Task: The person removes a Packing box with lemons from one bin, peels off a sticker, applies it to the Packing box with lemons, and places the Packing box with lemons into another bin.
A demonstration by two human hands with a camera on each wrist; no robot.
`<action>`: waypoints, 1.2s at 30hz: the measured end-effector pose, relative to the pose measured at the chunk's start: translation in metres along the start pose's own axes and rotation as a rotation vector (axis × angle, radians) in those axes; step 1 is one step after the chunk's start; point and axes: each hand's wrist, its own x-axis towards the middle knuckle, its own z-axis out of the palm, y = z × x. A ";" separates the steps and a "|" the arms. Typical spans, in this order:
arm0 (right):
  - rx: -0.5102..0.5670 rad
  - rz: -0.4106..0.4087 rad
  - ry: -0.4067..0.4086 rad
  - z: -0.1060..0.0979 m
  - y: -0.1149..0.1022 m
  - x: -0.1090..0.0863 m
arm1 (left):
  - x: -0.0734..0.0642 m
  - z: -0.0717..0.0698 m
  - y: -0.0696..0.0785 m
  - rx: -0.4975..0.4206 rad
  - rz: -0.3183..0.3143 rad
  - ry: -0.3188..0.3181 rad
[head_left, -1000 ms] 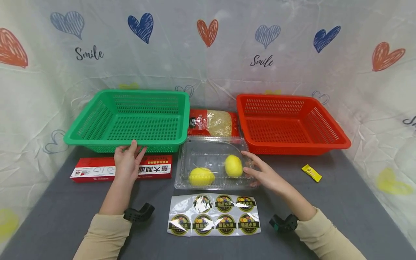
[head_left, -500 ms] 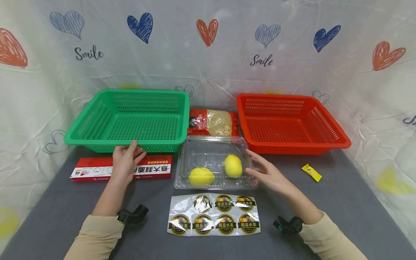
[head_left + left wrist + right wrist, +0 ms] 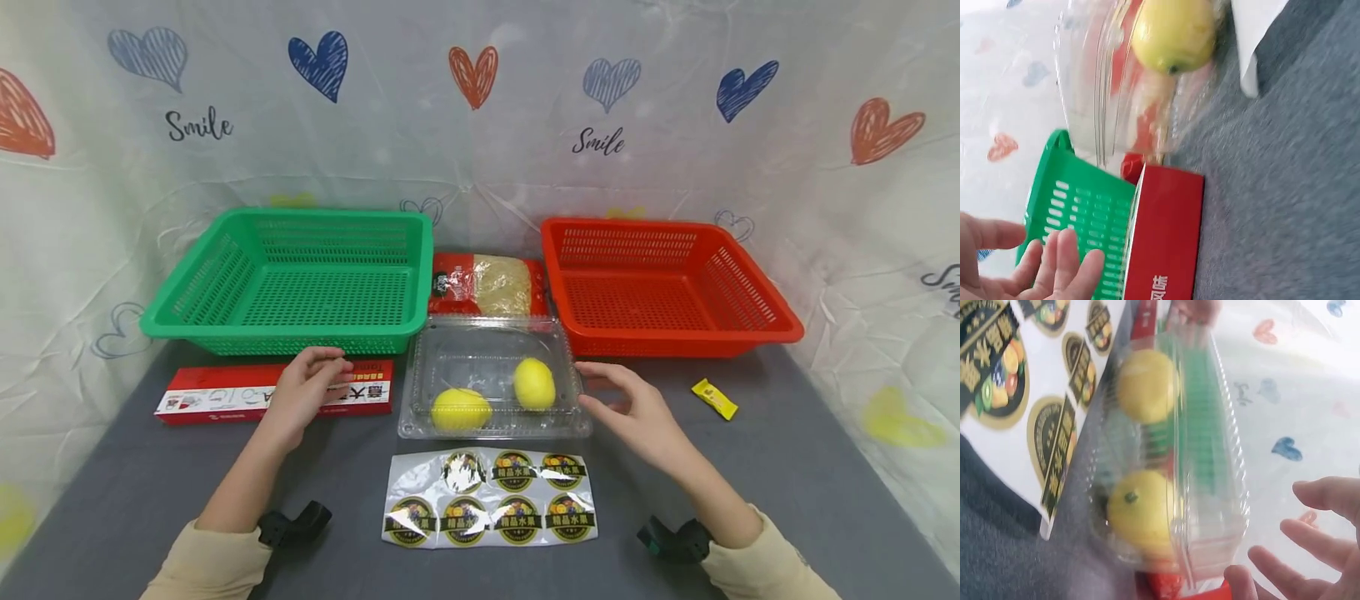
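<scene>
A clear plastic clamshell box [image 3: 480,342] sits mid-table with two yellow lemons, one at its front left [image 3: 461,409] and one at its right [image 3: 534,384]. My left hand [image 3: 303,392] hovers over the red and white pasta box [image 3: 225,392], fingers loosely bent and holding nothing. Just off the clamshell's right side is my right hand [image 3: 637,412], thumb and fingers apart with nothing between them. In the right wrist view its spread fingers [image 3: 1316,544] show beside the clear box [image 3: 1210,506].
A green basket [image 3: 285,342] stands at the back left, a red basket [image 3: 675,340] at the back right. Between them lies a red bag of pale noodle-like food [image 3: 502,283]. A sticker sheet [image 3: 489,497] lies in front; a small yellow packet [image 3: 715,399] lies at right.
My left hand has drawn back from the green basket's front rim towards me. My right hand has moved off the clamshell's side to the right. The clamshell and lemons have stayed in place.
</scene>
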 end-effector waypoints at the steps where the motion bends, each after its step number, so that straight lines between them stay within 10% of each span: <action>1: -0.006 -0.008 0.000 0.000 -0.002 -0.001 | -0.002 0.002 0.000 0.026 0.017 -0.015; 16: -0.003 -0.108 0.131 0.008 -0.020 -0.017 | -0.036 0.023 0.001 0.053 0.158 -0.142; 24: 0.064 -0.126 0.068 0.018 -0.025 -0.026 | -0.059 0.032 0.000 0.262 0.277 -0.069; 36: 0.122 -0.140 -0.046 0.037 -0.028 -0.034 | -0.075 0.051 -0.003 0.359 0.333 -0.126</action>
